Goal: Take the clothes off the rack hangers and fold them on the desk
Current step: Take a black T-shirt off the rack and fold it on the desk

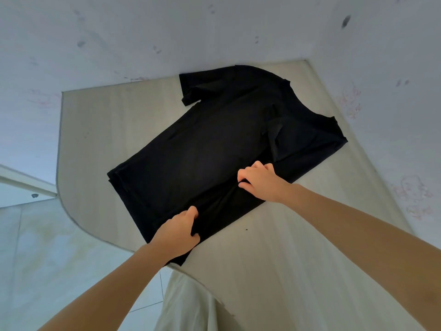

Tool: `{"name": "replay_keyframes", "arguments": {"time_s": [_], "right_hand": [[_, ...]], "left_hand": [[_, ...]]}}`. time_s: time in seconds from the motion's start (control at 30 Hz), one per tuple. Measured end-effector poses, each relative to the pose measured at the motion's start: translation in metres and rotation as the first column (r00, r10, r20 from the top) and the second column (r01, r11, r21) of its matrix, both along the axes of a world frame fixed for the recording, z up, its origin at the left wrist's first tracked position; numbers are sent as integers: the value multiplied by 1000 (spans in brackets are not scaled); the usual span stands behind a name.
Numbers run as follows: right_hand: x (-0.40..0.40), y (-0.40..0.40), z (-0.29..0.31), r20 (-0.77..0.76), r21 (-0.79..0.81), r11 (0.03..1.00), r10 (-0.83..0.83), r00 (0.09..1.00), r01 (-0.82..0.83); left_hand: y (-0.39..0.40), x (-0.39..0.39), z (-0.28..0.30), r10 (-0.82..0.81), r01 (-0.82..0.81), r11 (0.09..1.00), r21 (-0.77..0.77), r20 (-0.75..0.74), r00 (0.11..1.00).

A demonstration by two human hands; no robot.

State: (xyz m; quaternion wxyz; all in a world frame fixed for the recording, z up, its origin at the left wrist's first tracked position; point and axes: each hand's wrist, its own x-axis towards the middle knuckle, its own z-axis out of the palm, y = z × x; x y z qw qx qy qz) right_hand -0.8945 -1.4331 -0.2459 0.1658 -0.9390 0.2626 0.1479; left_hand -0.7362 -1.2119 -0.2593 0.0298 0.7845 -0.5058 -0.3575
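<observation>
"One garment under inspection: a black T-shirt [222, 144] lies flat on the pale desk [102, 130]. Where does it sit relative to the hands?"

"It lies directly ahead of both. Its long axis runs from the hem at about 7 o'clock to the collar end at about 1 o'clock. The near long edge of the shirt passes under both hands."

"State of the hands?"

"The left hand [177, 231] has its fingers curled round the fabric near the hem corner, at the desk's near edge. The right hand [259, 181] pinches a fold of cloth further up the same edge, toward 1 o'clock. Both are closed on the shirt; neither is free."

"Which is nearer the hem?"

"The left. The right sits nearer mid-body. In my judgement the coming move is a lengthwise fold, carrying this near edge across toward 10 o'clock, so both hands must travel square to the long axis."

"Sleeves?"

"The far sleeve [191, 89] sticks out toward 10 o'clock at the top. The near sleeve [331, 137] is at the 2 o'clock side, partly rumpled."

"Obstructions?"

"None on the desk in the fold's path. A marked wall [214, 32] stands just beyond the collar end, and a second wall face closes in at 3 o'clock. The hem corner slightly overhangs the desk's near rim, above the tiled floor [47, 259]; I judge it could slip if released."
</observation>
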Motion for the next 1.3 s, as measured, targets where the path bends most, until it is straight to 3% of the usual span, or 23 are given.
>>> {"name": "replay_keyframes", "arguments": {"time_s": [0.13,0.27,0.33,0.43,0.53,0.67,0.77,0.9,1.0,1.07,1.17,1.3], "right_hand": [[7,2,0,-35,-43,998,-39,999,37],[17,2,-1,-1,-30,989,-142,990,142],[20,1,-1,-8,-32,987,-159,987,159],[22,-2,-3,-48,-36,989,-143,989,141],[21,-4,-5,-41,-15,992,-129,991,128],[30,-7,1,57,50,991,-124,991,121],[44,-11,1,113,17,989,-147,983,146],[49,-15,-3,118,28,994,-111,987,109],[38,-30,4,208,28,992,-129,970,126],[20,-54,10,269,-25,981,-176,947,190],[-13,-93,17,304,-116,935,-288,908,335],[-62,-147,16,175,-158,846,-483,858,509]], "left_hand": [[-2,-5,3,32,-20,995,-99,122,992],[-9,-16,-3,-108,159,978,-132,333,937],[-8,-14,-4,-110,176,973,-153,365,925],[-7,-3,-2,-66,111,982,-153,268,961],[-8,21,7,80,-80,995,-63,-9,997],[-11,64,15,254,-231,966,115,-263,931],[-11,83,14,291,-279,955,102,-128,948],[-19,76,17,56,-91,972,217,163,985],[-40,62,26,-74,23,981,193,264,962],[-67,48,29,-93,63,988,144,208,974],[-105,26,26,27,-26,998,56,-6,1000],[-156,-9,15,149,-158,987,-36,-190,970]]}}
